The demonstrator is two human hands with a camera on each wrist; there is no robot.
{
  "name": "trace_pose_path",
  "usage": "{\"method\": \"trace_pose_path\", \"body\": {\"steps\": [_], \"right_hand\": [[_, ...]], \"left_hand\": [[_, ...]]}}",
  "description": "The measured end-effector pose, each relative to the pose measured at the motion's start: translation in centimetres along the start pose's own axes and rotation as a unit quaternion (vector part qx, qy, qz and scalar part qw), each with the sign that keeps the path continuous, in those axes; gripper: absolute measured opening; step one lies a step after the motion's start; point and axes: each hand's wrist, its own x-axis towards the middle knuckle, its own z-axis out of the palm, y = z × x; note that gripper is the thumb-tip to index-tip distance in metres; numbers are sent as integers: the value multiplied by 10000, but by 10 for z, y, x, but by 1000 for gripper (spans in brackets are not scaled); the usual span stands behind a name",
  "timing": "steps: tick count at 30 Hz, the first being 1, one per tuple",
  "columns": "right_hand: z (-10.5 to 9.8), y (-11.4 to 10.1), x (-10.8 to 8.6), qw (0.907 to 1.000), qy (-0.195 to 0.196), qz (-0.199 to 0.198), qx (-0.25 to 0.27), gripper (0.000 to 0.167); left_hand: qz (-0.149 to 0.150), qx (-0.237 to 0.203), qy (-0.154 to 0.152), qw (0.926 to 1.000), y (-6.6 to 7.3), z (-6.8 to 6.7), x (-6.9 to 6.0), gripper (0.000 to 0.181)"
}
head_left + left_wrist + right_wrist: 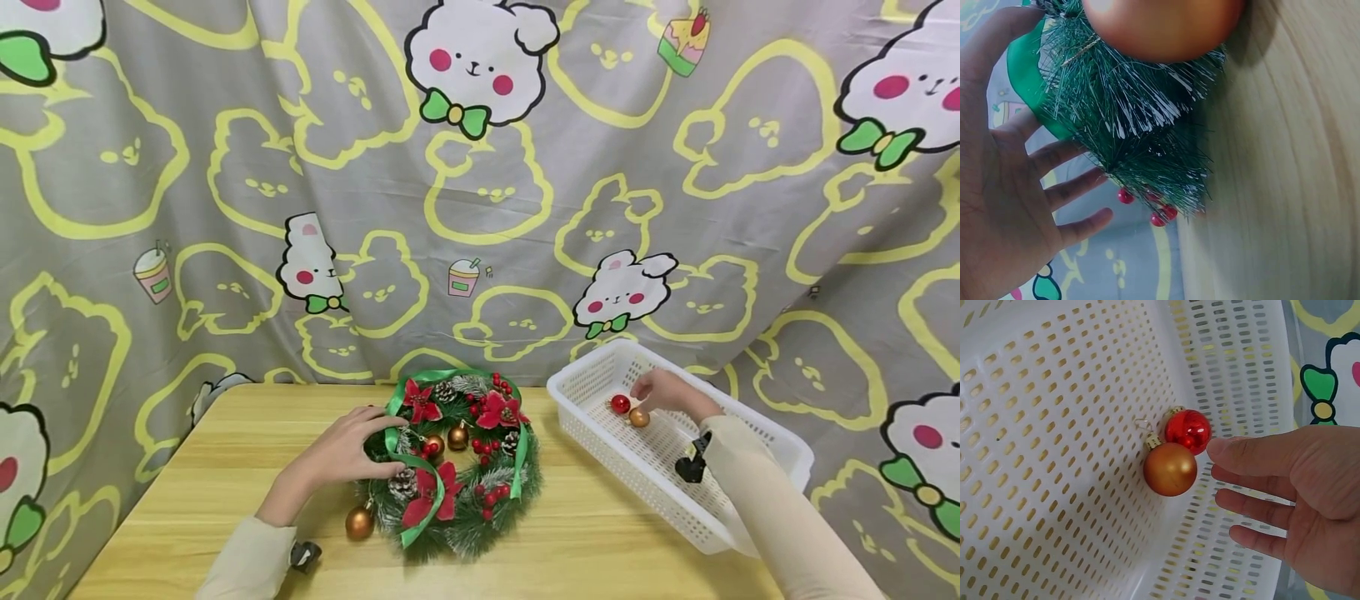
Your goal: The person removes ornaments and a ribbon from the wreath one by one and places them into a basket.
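Note:
A green wreath (pixel 474 542) with red flowers, berries, pinecones and a green ribbon (pixel 431 500) lies on the table. My left hand (pixel 341 450) rests at its left side, fingers spread over the greenery and ribbon; the left wrist view shows the palm (pixel 1010 206) beside the needles. Copper balls (pixel 458 437) sit within the ring, and another copper ball (pixel 359 523) is at its lower left. Inside the white basket, my right hand (pixel 671 393) is beside a red ball (pixel 1189 432) and a gold ball (pixel 1170 469), fingers extended and holding neither.
The white perforated basket (pixel 637 483) stands at the right of the wooden table (pixel 247 442). A grey patterned curtain (pixel 495 250) hangs behind the table's back edge. A black wrist camera (pixel 692 462) is strapped at the right sleeve.

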Motion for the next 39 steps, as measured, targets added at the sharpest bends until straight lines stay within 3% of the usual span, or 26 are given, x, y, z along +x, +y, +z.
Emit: {"method": "trace_pose_path", "body": {"steps": [13,20,25,31,36,39], "right_hand": [[-4,-10,-6,9992,321,-256,35,20],[-7,-20,-13,9938,790,-781,-31,19],[-13,-46,-20,9886,1130,-982,-159,21],[-17,-93,-38,9796,1470,-1316,-391,24],[-10,-139,-47,9658,1578,-1935,-693,25],[0,-171,-55,9515,1686,-2407,-910,27]], "left_hand": [[-46,-62,-122,9999,2,-1,0,72],[-85,-159,-153,9997,3,-2,0,72],[-85,-159,-176,9997,2,-6,0,70],[-2,-80,-150,9999,2,-10,5,67],[10,-41,-202,9998,2,-11,7,66],[38,-20,-246,9997,2,-11,7,65]]}}
